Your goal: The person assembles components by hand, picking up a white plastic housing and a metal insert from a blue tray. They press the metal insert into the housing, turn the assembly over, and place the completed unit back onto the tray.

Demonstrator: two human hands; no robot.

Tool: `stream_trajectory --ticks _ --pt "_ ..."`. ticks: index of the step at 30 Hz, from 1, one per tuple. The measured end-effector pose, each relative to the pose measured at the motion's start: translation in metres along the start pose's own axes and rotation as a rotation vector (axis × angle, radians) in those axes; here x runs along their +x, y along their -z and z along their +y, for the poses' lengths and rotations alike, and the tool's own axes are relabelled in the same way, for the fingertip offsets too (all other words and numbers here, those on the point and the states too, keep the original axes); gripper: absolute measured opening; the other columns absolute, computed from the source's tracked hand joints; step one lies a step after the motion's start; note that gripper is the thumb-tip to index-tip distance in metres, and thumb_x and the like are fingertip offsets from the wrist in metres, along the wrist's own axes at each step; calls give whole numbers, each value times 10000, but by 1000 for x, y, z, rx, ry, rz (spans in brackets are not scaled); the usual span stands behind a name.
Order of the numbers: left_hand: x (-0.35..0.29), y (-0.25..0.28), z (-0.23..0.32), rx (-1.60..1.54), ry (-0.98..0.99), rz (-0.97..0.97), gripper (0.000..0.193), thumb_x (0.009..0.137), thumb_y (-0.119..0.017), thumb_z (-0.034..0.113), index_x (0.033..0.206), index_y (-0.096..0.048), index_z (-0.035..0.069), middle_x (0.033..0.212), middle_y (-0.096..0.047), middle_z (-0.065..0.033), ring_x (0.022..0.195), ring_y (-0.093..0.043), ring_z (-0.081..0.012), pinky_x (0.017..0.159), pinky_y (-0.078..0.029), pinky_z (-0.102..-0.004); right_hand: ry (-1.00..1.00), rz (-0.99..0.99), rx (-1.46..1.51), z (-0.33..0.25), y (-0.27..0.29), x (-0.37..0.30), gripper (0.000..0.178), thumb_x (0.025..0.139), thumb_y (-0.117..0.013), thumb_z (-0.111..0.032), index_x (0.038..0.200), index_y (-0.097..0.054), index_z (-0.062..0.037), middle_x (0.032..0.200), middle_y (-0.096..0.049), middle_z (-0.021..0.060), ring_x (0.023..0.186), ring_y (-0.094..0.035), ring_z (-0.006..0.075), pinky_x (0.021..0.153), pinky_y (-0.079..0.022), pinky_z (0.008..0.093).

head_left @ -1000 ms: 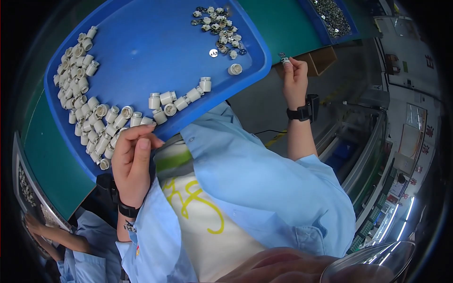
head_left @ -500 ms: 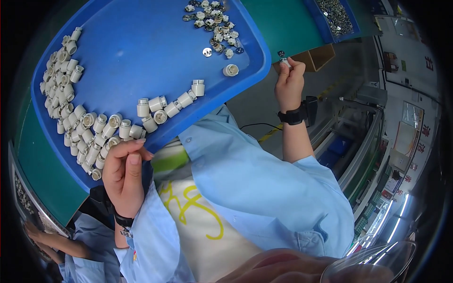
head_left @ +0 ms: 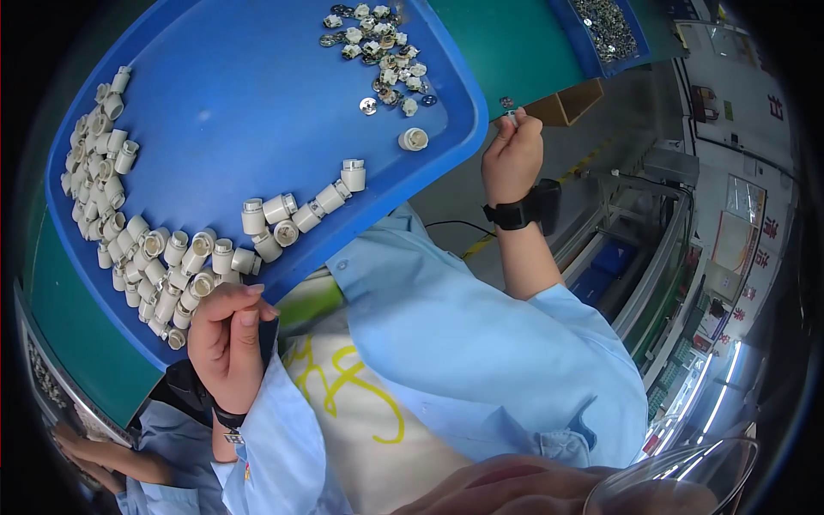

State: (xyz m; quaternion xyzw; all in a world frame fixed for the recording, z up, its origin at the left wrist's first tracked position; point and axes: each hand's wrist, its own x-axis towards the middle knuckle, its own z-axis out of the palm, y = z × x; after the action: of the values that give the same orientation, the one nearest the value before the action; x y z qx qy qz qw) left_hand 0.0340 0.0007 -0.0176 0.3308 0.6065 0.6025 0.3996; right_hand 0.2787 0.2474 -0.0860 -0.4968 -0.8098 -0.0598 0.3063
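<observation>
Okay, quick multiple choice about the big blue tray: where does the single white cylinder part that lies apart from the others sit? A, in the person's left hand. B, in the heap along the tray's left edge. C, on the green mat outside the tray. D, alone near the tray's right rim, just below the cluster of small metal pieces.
D: the lone white cylinder part lies on the blue tray below the small metal pieces.
</observation>
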Motion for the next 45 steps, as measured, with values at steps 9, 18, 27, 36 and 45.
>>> stream_trajectory --ticks 9,18,27,36,45 --pt "5 0 5 39 20 -62 134 849 -492 57 948 -517 -31 781 -521 -64 695 -511 -119 661 -409 -226 -512 -131 965 10 18 6 179 896 -413 -188 919 -468 -19 672 -491 52 561 -442 151 524 -382 270" --pt "2 -1 2 38 6 -52 160 854 -493 86 966 -522 -24 779 -538 -54 719 -517 -111 678 -409 -219 -323 -244 1567 -70 77 25 335 896 -390 -347 1003 -439 -34 658 -475 48 550 -416 131 518 -361 260" --pt "0 -3 3 51 -4 -42 156 852 -492 88 957 -527 -23 769 -546 -57 719 -521 -109 673 -411 -218 -155 -345 1785 -81 77 22 375 863 -445 -371 1052 -413 -49 741 -514 80 617 -465 152 562 -376 255" --pt "0 -3 2 97 -34 -38 144 844 -494 71 943 -525 -29 776 -533 -61 715 -521 -120 674 -406 -224 -337 -370 1250 -16 50 16 270 875 -480 -241 1056 -443 -43 781 -508 27 673 -449 86 597 -357 206" --pt "0 1 3 108 12 -52 138 841 -491 60 940 -523 -32 797 -522 -68 718 -520 -126 671 -399 -223 -292 -446 1091 39 10 2 213 845 -542 -155 1009 -463 -45 824 -494 -3 705 -434 49 634 -356 175"
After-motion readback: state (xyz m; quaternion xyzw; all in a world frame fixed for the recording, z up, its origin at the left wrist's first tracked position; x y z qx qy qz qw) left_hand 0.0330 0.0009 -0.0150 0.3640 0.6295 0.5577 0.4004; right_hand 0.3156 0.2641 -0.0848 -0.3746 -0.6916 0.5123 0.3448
